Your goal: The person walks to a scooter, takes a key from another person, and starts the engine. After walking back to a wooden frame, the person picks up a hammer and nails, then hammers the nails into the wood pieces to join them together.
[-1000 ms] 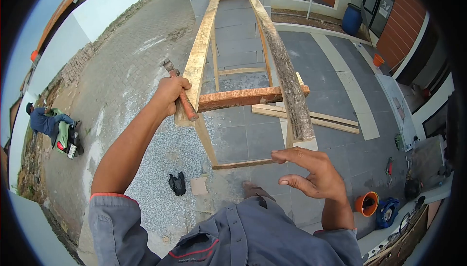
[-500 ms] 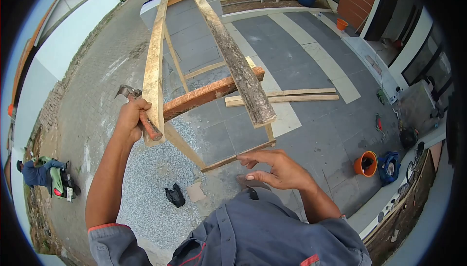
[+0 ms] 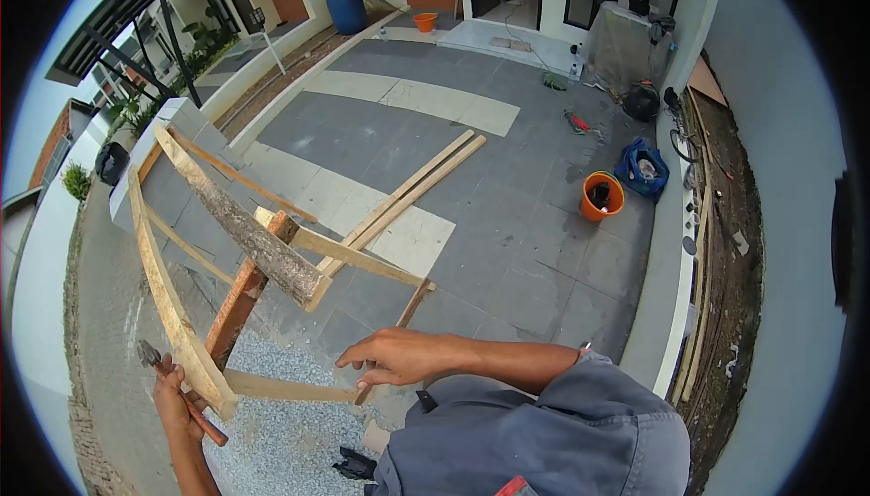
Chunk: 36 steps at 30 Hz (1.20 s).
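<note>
My left hand [image 3: 172, 398] is closed round a hammer [image 3: 207, 423], its metal head up and its orange handle pointing down right. It is beside the near end of a pale beam [image 3: 172, 310] of the wooden frame. A second beam with bark [image 3: 249, 238] lies to the right, and a reddish board [image 3: 237, 310] crosses beneath. My right hand [image 3: 394, 357] has its fingers apart and holds nothing; it hovers near a thin lower crosspiece [image 3: 415, 304] of the frame.
Two loose planks [image 3: 408, 195] lie on the grey tiles. An orange bucket [image 3: 602, 199] and a blue bag [image 3: 642, 170] stand at the right. Gravel [image 3: 281, 442] and a black plastic bag [image 3: 355, 464] are below the frame. A blue barrel [image 3: 345, 10] stands at the back.
The view has swung right, so the frame and both hands appear further left. The hammer remains in my left hand, and my right hand is still empty.
</note>
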Each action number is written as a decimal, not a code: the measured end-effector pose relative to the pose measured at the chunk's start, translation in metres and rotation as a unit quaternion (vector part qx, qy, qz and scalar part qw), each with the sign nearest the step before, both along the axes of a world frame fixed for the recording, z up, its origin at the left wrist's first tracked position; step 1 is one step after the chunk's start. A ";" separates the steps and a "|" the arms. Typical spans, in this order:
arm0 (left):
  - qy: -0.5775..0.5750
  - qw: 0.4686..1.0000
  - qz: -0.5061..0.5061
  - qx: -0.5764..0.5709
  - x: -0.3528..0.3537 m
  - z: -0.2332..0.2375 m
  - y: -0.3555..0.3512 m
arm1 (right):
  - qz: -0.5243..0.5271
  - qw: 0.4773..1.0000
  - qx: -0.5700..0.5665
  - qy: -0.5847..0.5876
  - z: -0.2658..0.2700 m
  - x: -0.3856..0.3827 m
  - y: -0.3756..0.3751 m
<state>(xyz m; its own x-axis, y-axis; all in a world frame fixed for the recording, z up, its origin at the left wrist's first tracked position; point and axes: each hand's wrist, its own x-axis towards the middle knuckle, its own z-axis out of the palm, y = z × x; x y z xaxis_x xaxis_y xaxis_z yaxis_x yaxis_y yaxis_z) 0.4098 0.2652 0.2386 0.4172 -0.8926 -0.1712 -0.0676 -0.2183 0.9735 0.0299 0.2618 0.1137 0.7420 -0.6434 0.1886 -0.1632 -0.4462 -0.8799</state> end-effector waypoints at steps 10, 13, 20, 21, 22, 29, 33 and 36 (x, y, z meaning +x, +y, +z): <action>-0.203 0.956 -0.006 -0.214 -0.031 0.006 0.045 | -0.051 0.995 0.050 -0.064 -0.004 -0.021 0.056; -0.134 0.954 -0.075 -0.259 -0.093 0.001 0.061 | -0.033 0.993 0.019 -0.114 0.008 -0.010 0.067; -0.065 0.911 -0.225 -0.339 -0.194 -0.051 0.073 | -0.007 0.979 -0.069 -0.193 0.005 0.002 0.078; -0.064 0.910 -0.230 -0.339 -0.208 -0.058 0.073 | -0.001 0.971 -0.068 -0.227 0.004 0.000 0.079; -0.058 0.903 -0.244 -0.349 -0.224 -0.065 0.073 | -0.006 0.971 -0.069 -0.227 0.005 -0.007 0.080; -0.102 0.875 -0.411 -0.235 -0.321 -0.098 0.074 | -0.206 0.943 0.072 -0.252 -0.020 -0.073 0.101; -0.114 0.817 -0.553 -0.119 -0.358 -0.111 0.065 | -0.347 0.908 0.076 -0.221 -0.054 -0.148 0.115; -0.109 0.806 -0.573 -0.099 -0.373 -0.154 0.061 | -0.404 0.891 0.110 -0.178 -0.050 -0.207 0.141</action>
<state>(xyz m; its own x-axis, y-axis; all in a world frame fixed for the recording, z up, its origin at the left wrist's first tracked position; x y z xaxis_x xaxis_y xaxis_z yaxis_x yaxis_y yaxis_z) 0.0371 0.3261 0.0845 -0.7000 -0.7141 -0.0124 -0.2891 0.2675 0.9192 -0.1770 0.4024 0.0632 -0.0617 -0.9904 0.1233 -0.0468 -0.1206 -0.9916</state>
